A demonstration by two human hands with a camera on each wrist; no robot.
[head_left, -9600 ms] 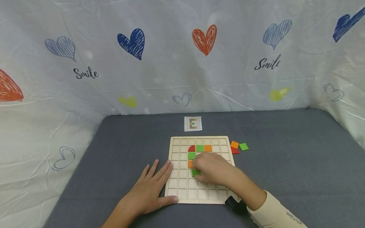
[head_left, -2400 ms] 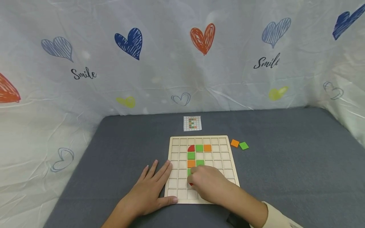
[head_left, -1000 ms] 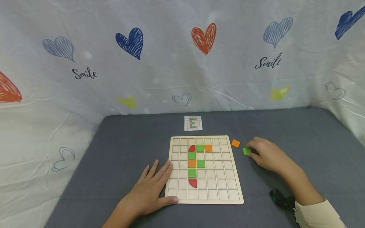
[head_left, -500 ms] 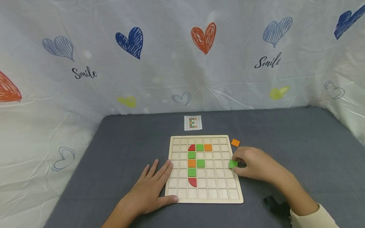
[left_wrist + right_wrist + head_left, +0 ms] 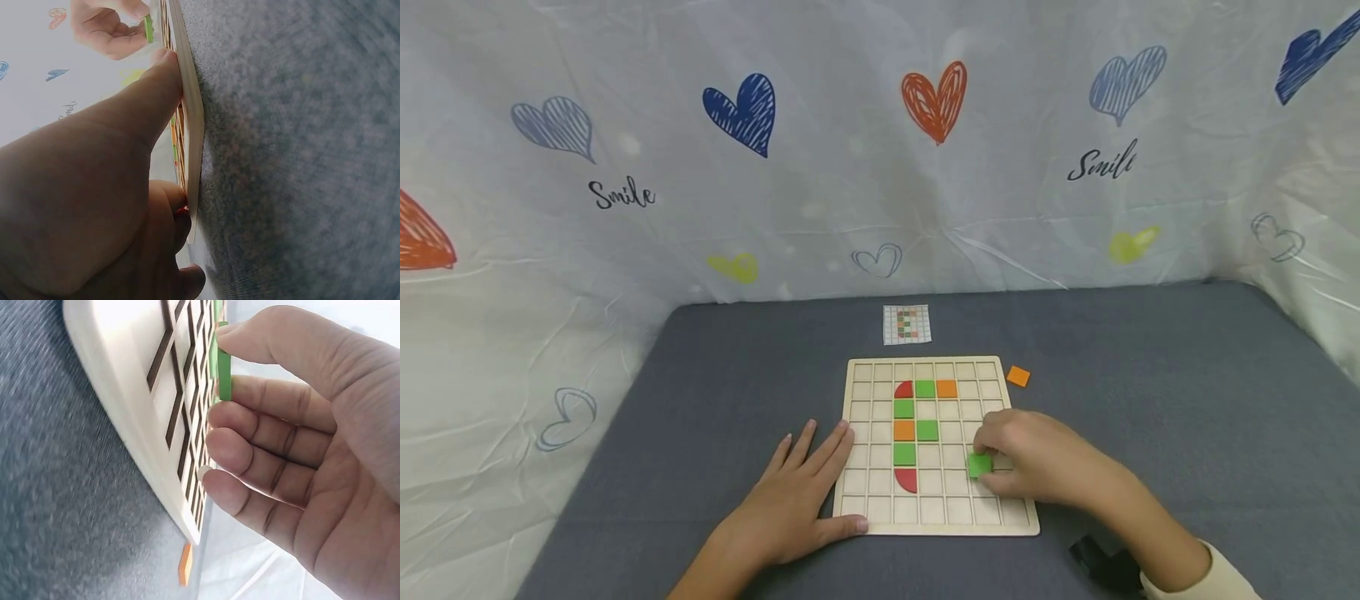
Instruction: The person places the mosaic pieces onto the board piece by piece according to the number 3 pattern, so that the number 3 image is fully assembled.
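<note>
A pale wooden grid board (image 5: 940, 525) lies on the grey table. In its cells sit red, green and orange tiles: a red quarter piece (image 5: 904, 389), green (image 5: 925, 388) and orange (image 5: 947, 388) squares on top, more below, and a red half-round (image 5: 907, 479) lowest. My right hand (image 5: 1037, 462) pinches a green square tile (image 5: 979, 464) (image 5: 223, 362) just above the board's lower right cells. My left hand (image 5: 790, 500) lies flat, fingers straight, pressing the board's left edge (image 5: 190, 125).
One loose orange tile (image 5: 1018, 377) (image 5: 185, 564) lies on the table off the board's upper right corner. A small pattern card (image 5: 907, 324) sits beyond the board. A white heart-printed sheet (image 5: 880, 142) walls the back and sides.
My right hand picked the green tile off the table right of the board and carried it left and toward me, over the board. The left hand stayed put.
</note>
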